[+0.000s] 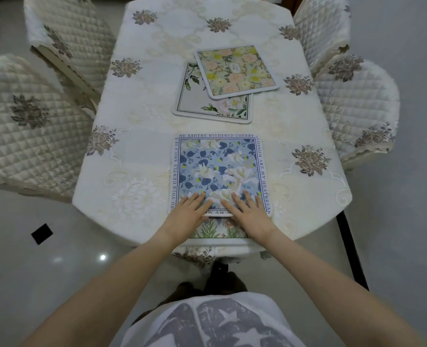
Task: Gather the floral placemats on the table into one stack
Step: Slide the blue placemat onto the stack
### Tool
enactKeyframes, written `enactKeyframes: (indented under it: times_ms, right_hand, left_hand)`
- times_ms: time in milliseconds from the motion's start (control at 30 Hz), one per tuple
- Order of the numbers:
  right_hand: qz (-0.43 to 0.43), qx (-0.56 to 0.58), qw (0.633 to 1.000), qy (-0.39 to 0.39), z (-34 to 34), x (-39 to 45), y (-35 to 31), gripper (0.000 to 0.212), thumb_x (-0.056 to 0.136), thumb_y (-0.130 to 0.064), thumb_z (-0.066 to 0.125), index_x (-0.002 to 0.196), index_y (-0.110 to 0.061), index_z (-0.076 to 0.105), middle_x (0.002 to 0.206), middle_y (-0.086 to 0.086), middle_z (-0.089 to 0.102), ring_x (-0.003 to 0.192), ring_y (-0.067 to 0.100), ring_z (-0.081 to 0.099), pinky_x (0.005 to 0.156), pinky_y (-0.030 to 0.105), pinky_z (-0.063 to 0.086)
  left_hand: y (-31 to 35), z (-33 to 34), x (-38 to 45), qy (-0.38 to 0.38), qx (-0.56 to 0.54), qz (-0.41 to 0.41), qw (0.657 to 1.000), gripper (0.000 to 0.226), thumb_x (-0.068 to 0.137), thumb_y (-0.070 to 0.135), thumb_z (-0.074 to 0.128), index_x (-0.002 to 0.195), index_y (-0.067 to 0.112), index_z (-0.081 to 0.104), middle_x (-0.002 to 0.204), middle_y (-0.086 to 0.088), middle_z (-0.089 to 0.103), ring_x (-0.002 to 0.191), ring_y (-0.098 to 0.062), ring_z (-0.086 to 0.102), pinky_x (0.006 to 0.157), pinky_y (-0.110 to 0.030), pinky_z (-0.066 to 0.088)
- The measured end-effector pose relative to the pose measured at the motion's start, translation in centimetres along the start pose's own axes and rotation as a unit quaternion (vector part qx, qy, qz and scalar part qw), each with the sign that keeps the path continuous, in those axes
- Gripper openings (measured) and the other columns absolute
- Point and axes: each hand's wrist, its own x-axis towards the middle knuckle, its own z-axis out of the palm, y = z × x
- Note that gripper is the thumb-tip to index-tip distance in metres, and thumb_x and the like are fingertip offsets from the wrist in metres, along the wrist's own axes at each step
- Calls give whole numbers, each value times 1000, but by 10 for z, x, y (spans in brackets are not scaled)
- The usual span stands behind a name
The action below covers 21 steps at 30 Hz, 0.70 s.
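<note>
Left hand (189, 209) and right hand (247, 209) lie spread flat on the blue floral placemat (220, 169) (another mat peeks beneath). At twelve o'clock on the bench (142, 96), the yellow-and-pink floral placemat (235, 71) overlaps a white one.

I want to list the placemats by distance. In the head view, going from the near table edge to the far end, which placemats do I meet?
Green-plant placemat under the hands → blue floral placemat → white placemat with green leaves → yellow-and-pink floral placemat.
</note>
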Motion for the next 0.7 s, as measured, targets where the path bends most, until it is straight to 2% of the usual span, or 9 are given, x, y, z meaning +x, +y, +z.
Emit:
enactKeyframes:
  times_ms: [67, 233, 400, 500, 600, 700]
  right_hand:
    - [4, 4, 1000, -2, 1, -9, -6, 75, 97, -1, 35, 147, -36, -9, 160, 9, -2, 144, 40, -8, 116, 58, 0]
    - [22, 8, 1000, -15, 11, -27, -22, 68, 101, -9, 33, 146, -35, -11, 160, 7, -4, 144, 38, -11, 116, 58, 0]
    - [32, 3, 999, -16, 14, -43, -34, 87, 89, 14, 35, 147, -32, -10, 160, 7, -5, 144, 37, -11, 116, 60, 1]
    - [33, -7, 999, -16, 19, -50, -38, 90, 87, 15, 37, 147, -30, -11, 160, 8, -7, 144, 38, -12, 115, 61, 1]
    - [49, -15, 998, -24, 25, -52, -42, 82, 94, 4, 40, 147, -30, -13, 160, 7, -9, 144, 38, -13, 114, 62, 4]
    - [58, -24, 997, -33, 31, -49, -43, 63, 102, -29, 32, 147, -29, -12, 160, 8, -9, 144, 39, -11, 113, 63, 5]
  left_hand:
    - [2, 2, -8, 5, 1, 7, 1000, 53, 99, 39, 28, 147, 19, 15, 157, -10, 16, 145, -26, 12, 118, -40, 12]
    - [6, 15, -26, -9, 16, 31, 999, 52, 101, 34, 27, 147, 16, 10, 157, -15, 12, 145, -30, 9, 118, -41, 10]
    - [13, 23, -39, -7, 8, 34, 999, 53, 100, 35, 27, 147, 16, 12, 157, -17, 13, 145, -32, 10, 117, -43, 13]
    - [16, 27, -46, -5, 5, 42, 999, 53, 100, 36, 28, 147, 16, 12, 157, -17, 13, 145, -32, 10, 117, -43, 13]
    - [14, 30, -50, -10, 30, 54, 998, 55, 100, 37, 26, 147, 16, 7, 157, -16, 8, 145, -32, 6, 118, -43, 10]
    - [12, 31, -53, -8, 55, 59, 997, 57, 100, 38, 25, 147, 14, 4, 158, -15, 3, 146, -30, 1, 118, -44, 7]
